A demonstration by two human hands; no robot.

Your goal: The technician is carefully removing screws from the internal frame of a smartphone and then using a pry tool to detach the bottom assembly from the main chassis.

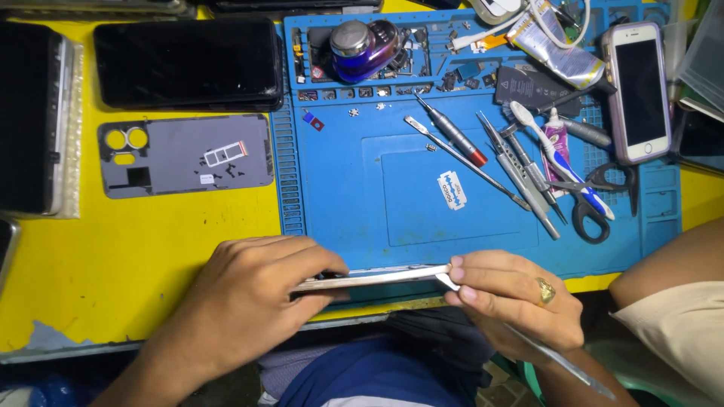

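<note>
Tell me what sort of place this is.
Most likely a phone repair bench. A blue rubber work mat holds a red-tipped metal screwdriver and black-handled scissors, a detached grey phone back cover lies on the yellow tabletop, and both hands grip a thin silver phone.

The left hand [253, 290] grips a thin phone [373, 276] held edge-on, with the right hand [513, 301] pinching its other end and pressing a slim metal tool [558, 360] against that edge. Beyond the grip lies a blue mat [339, 188] with a razor blade [453, 189] and scissors [603, 200].
</note>
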